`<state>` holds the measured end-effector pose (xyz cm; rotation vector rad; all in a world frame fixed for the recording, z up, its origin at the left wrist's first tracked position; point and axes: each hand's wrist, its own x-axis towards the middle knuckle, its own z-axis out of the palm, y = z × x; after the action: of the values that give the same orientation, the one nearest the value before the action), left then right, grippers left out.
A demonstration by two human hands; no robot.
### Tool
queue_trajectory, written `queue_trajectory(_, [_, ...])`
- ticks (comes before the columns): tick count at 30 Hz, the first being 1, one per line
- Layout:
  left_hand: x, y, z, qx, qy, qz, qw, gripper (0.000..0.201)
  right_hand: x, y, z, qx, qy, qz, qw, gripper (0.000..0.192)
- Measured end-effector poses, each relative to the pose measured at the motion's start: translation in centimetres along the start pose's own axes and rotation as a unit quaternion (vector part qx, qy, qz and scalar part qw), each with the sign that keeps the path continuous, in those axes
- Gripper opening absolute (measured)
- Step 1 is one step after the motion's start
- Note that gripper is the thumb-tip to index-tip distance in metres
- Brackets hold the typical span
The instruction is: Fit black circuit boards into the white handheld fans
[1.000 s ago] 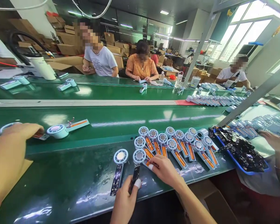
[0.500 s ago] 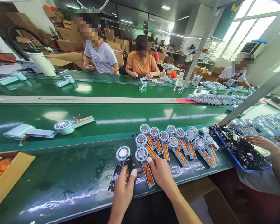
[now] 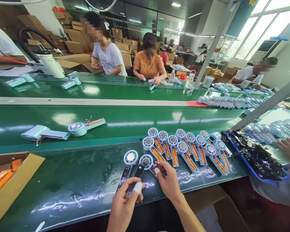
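Your left hand (image 3: 124, 203) is closed around a dark circuit strip (image 3: 135, 180), with the taped fingertip pressing on its lower end. The strip lies in the handle of a small fan unit (image 3: 146, 161), whose round head rests on the green table (image 3: 74, 187) just above your fingers. Your right hand (image 3: 168, 180) is pinched on the right side of the same unit, where an orange part (image 3: 159, 170) shows between the thumb and the taped finger. So both hands are grasping, and neither one is open.

Just to the left of this unit lies a second fan unit (image 3: 129, 161) with its dark strip already in the handle; your left hand is near it, but I cannot tell if it touches. Behind your right hand there is a row of fan units (image 3: 188, 149) with orange handles, lying close together. Farther right stands a blue tray (image 3: 268, 175) full of dark boards, and a co-worker's hand (image 3: 288, 148) is beside it. At the left edge is a cardboard box (image 3: 12, 187) with orange pieces inside. On the belt (image 3: 135, 124) behind lie one more fan unit and a pale blue housing (image 3: 37, 132), well apart from your hands.
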<state>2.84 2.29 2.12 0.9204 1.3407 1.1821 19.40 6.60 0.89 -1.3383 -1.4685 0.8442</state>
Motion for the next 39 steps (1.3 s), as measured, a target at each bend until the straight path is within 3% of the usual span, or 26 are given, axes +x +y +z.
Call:
queue_trajectory(4, [-1.2,-0.2,-0.8,-0.068,-0.020,-0.009,0.997,0.058,0.2,-0.2,-1.0,0.081,-0.064,0.025,0.994,0.020])
queue_trajectory(9, [-0.5,-1.1,-0.9,-0.012,-0.020,-0.046,0.999,0.045,0.7,0.5,-1.3,0.158,-0.110,0.082,0.978,0.019])
queue_trajectory(12, [0.7,-1.5,-0.1,0.033,-0.013,-0.021,0.999,0.052,0.9,0.2,-1.5,0.102,-0.141,0.063,0.983,0.019])
queue_trajectory(18, [1.4,-2.6,0.0,0.131,0.017,0.015,0.991,0.048,-0.1,-2.0,-1.6,-0.101,-0.217,-0.059,0.969,0.035])
queue_trajectory(21, [1.0,-3.3,-0.7,0.175,0.029,0.030,0.984,0.048,-0.7,-2.1,-0.4,-0.185,-0.206,-0.080,0.957,0.029])
queue_trajectory(23, [0.8,-3.7,-1.2,0.205,0.034,0.049,0.977,0.045,-0.7,-1.7,0.4,-0.159,-0.198,-0.088,0.963,0.021])
queue_trajectory(25, [0.7,-3.8,-1.8,0.222,0.038,0.051,0.973,0.042,-0.4,-1.0,0.7,-0.066,-0.174,-0.052,0.981,0.016])
queue_trajectory(27, [0.8,-3.6,-2.2,0.215,0.022,0.030,0.976,0.042,0.0,-0.1,0.5,0.058,-0.139,0.033,0.988,0.012])
queue_trajectory(30, [1.0,-3.1,-2.3,0.154,-0.009,0.006,0.988,0.042,0.6,1.1,-0.7,0.203,-0.103,0.146,0.963,0.027])
queue_trajectory(32, [0.9,-2.8,-1.8,0.101,-0.004,-0.001,0.995,0.042,0.6,1.6,-1.5,0.230,-0.094,0.169,0.954,0.035])
queue_trajectory(35, [0.8,-2.5,-0.6,0.041,0.021,-0.027,0.999,0.042,0.2,1.7,-2.3,0.193,-0.070,0.159,0.966,0.030])
queue_trajectory(39, [1.2,-1.9,0.8,0.024,-0.024,-0.034,0.999,0.039,-0.8,1.0,-2.4,0.007,-0.002,0.024,1.000,0.014])
